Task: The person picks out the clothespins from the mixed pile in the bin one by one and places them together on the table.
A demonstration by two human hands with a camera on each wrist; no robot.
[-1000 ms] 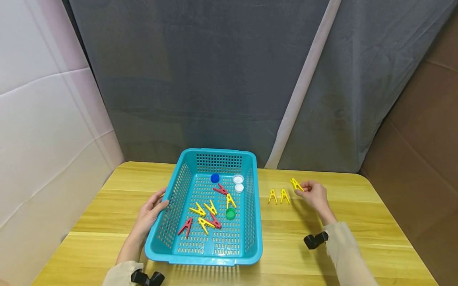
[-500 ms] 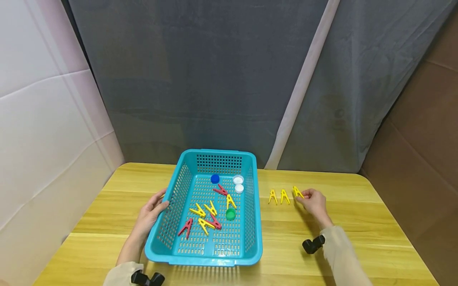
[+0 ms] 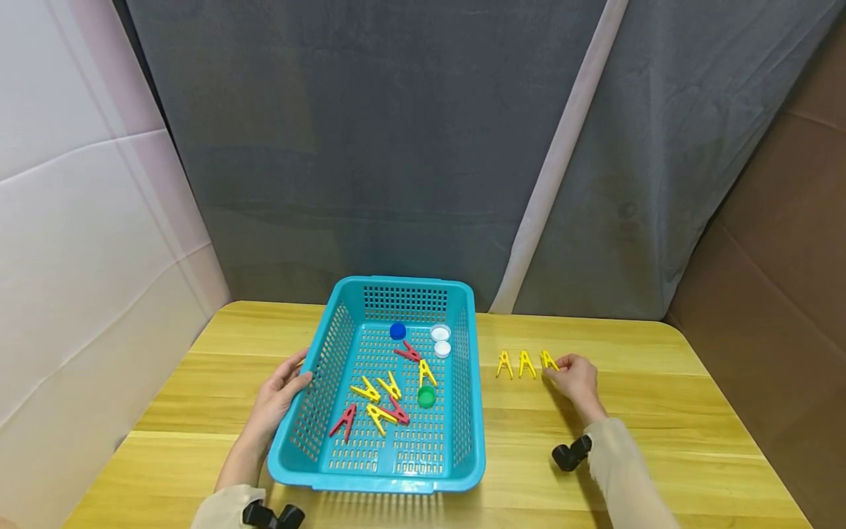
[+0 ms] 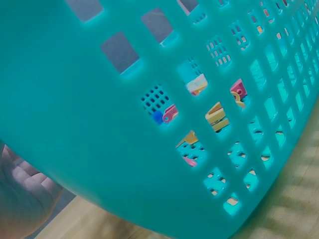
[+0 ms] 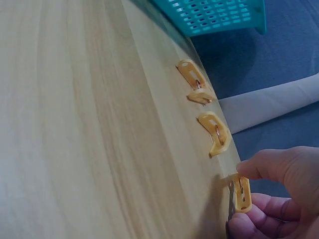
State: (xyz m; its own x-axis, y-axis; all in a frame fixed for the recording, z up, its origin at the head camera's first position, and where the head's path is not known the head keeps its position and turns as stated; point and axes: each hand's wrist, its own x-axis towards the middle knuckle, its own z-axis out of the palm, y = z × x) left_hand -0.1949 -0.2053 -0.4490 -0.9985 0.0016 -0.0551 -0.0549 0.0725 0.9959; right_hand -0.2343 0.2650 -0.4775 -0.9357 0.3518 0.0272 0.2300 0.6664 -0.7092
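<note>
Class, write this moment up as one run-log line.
left hand: holds basket | right hand: pinches yellow clip | on table beside it: two more yellow clips

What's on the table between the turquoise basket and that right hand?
Two yellow clothespins in a row, between the turquoise basket and the right hand, which pinches a third yellow clothespin. The head and right wrist views both show this.

Left grip (image 3: 273,391) clasping, thumb (image 3: 299,382) spread from bent fingers (image 4: 33,182), left forearm (image 3: 236,457) slanting forward and inward. Right grip (image 3: 577,380) well apart, pinching between right thumb (image 5: 266,165) and fingertips (image 5: 242,223); right forearm (image 3: 624,469) extended forward, angled left.
</note>
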